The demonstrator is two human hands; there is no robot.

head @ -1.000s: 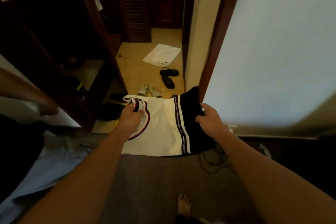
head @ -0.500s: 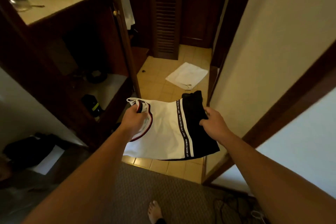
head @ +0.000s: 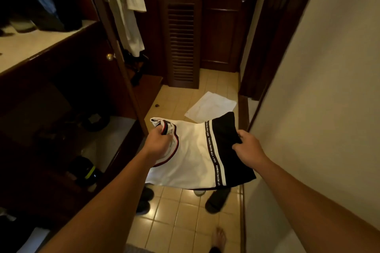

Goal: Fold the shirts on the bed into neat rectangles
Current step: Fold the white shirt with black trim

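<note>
Shirt [head: 191,154] was already folded into a rectangle, held in the air over the tiled floor [head: 181,211], left hand [head: 158,141] gripping the collar end, right hand [head: 246,146] pinching the black side. Looked like the carry-and-put-away step; next it'd need a flat spot, I guess.

One view only, head-worn, wide-angle; straight edges bow toward the frame borders. It looks forward and steeply down from standing height, along both outstretched forearms. The left hand [head: 157,142] and right hand [head: 247,146] sit near frame centre, close to the lens, with the shirt [head: 191,156] between them. Tiled floor [head: 181,217] lies well below. Wardrobe shelf [head: 30,47] fills the left edge, a pale wall [head: 320,98] the right. A louvred door [head: 181,43] is farthest off.
</note>
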